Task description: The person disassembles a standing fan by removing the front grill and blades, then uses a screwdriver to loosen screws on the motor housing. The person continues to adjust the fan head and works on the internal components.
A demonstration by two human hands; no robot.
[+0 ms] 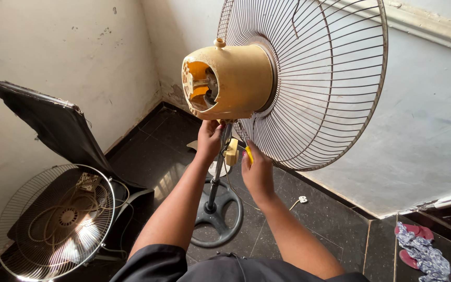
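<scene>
Fan [230, 78] stands on its pole [216, 177] near the corner, its wire guard [319, 83] filling the view ahead. Left hand [208, 140] has fingers wrapped round the pole under the motor; right hand [257, 172] pinches a yellow tool [248, 155] beside the switch box [232, 151]. A loose grille [53, 219] leans below left, cloth [426, 253] lies right.

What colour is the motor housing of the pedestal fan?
Pale yellow; the motor housing shows best in the head view.

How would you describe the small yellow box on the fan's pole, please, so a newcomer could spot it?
Find the big wire guard and its yellow motor housing. Just below, on the metal pole, between the left hand and right hand, sits the small yellow box, the only boxy part there.
</scene>
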